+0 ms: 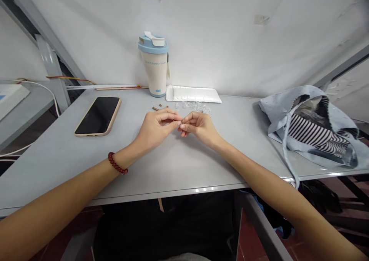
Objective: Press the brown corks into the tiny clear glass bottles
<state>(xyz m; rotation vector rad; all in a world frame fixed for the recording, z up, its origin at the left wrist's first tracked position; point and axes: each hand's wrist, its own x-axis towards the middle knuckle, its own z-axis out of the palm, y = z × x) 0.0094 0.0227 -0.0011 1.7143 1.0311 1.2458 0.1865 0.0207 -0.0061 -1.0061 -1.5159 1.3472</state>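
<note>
Left hand (155, 127): thumb and forefinger pinched together at the small brown piece (182, 121), wrist low over the table (184, 168).
Right hand (203, 127): thumb and bent fingers pinching the same piece from the other side, the 2 hands' fingertips meeting.
Small brown piece: between the fingertips, mostly covered; whether a thread runs through it is too fine to tell.
Fingertip work: apparently fitting or turning the piece; the next move calls for a steady pinch and light pressure.
Brown bits (155, 108): loose, just beyond the left hand.
Clear pieces (198, 107): clustered behind the right hand.
White packet (193, 94): lying behind them.
Lidded tumbler (155, 70): upright by the wall.
Smartphone (98, 116): flat, far left.
Drawstring bag (275, 111): slumped open, far right.
</note>
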